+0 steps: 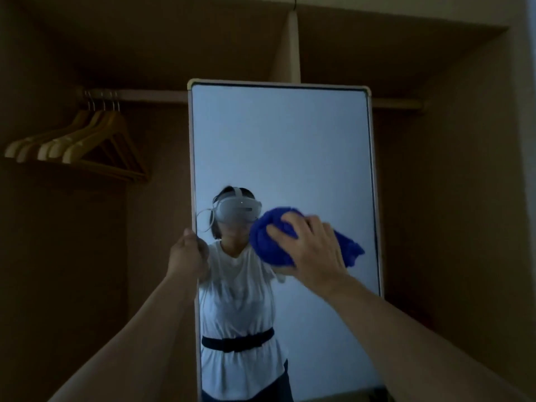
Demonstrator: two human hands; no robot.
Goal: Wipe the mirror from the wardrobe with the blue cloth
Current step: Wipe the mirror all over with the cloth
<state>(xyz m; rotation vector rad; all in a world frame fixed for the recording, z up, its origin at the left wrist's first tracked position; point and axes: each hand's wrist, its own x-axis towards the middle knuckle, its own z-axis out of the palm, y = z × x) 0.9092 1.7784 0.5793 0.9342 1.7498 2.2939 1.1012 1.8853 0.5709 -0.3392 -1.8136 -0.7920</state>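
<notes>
Right hand (311,250) has its fingers curled over a bunched blue cloth (272,242), pressing it flat onto the glass of the mirror (284,146) about mid-height, a bit right of centre. A loose tail of the cloth sticks out to the right of the hand. Left hand (188,253) grips the mirror's left frame edge, fingers wrapped round it, steadying it at roughly the same height as the cloth.

Mirror is upright, tall, with a pale frame, standing in front of the open wardrobe (435,169). Wooden hangers (87,143) hang bunched on the rail (139,95) at upper left, well apart from the mirror. The reflection shows a person in a white top with a headset.

Step in hand: wiping, cloth already in contact. Can't tell how much of the glass is done; no streaks visible in this dim light. Next move likely calls for sweeping the cloth across to the untouched upper glass and lower part, keeping even pressure while the left hand holds the frame from tipping.
</notes>
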